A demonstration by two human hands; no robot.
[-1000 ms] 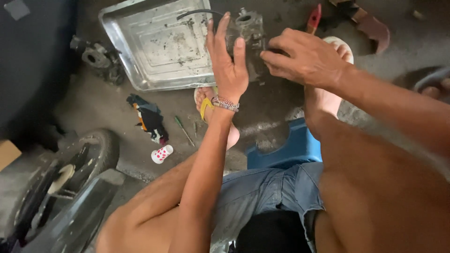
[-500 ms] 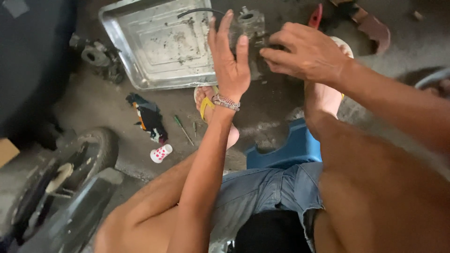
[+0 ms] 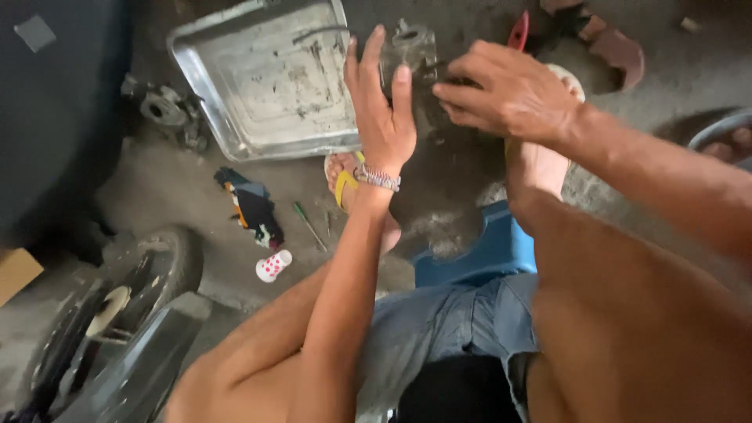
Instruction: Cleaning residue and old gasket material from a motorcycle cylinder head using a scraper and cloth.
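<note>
A grey metal engine part point(image 3: 413, 48) is held up in front of me over the dirty floor. My left hand point(image 3: 381, 110) presses against its near side with fingers stretched upward, a beaded bracelet on the wrist. My right hand point(image 3: 505, 95) grips the part from the right, fingertips pinched at its side. Most of the part is hidden behind both hands. A dented metal tray point(image 3: 262, 78) lies on the floor just left of the hands.
A small metal assembly point(image 3: 166, 110) sits left of the tray. A crumpled cloth point(image 3: 252, 207), a green screwdriver point(image 3: 310, 225) and a spotted white cup point(image 3: 272, 266) lie on the floor. A wheel point(image 3: 117, 301) stands at lower left. I sit on a blue stool point(image 3: 479, 254).
Both hands stay on the engine part with only a slight shift; the view has drifted a little.
</note>
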